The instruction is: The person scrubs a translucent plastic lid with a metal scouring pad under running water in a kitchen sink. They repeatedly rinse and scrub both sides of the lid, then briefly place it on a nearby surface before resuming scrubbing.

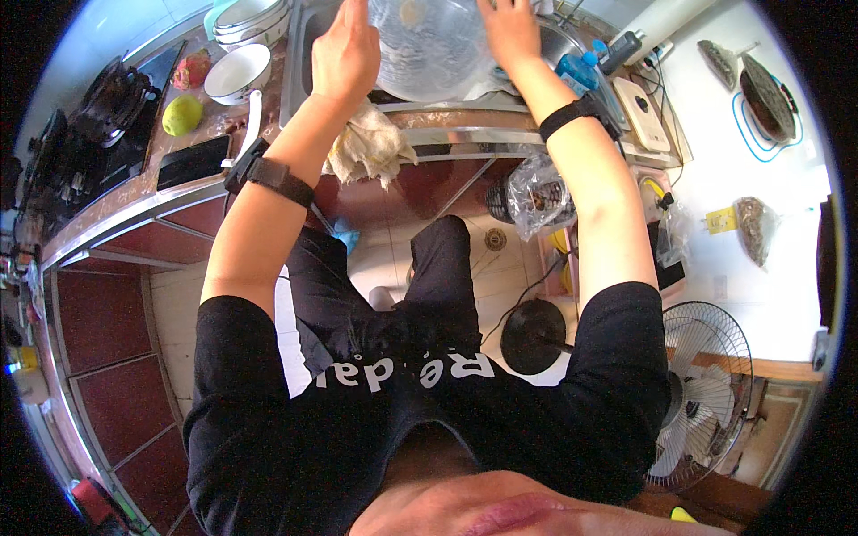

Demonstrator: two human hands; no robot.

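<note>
A large translucent plastic bowl or lid (432,57) is at the sink (295,74), at the top middle of the view. My left hand (345,57) is at its left rim, with the fingers close together. At its right rim is my right hand (511,33), whose fingertips are cut off by the picture's upper edge. Both hands appear to hold it between them. A cream cloth (372,144) hangs over the counter's front edge just below it. Blue plastic bottles (578,70) stand to the right of my right hand.
Left on the counter (151,177) are a white enamel bowl (238,74), stacked bowls (251,20), a dragon fruit (192,69), a green fruit (182,115), a phone (194,163) and a gas stove (110,120). A standing fan (704,395) is at the lower right; a plastic bag (536,194) hangs below the sink's right side.
</note>
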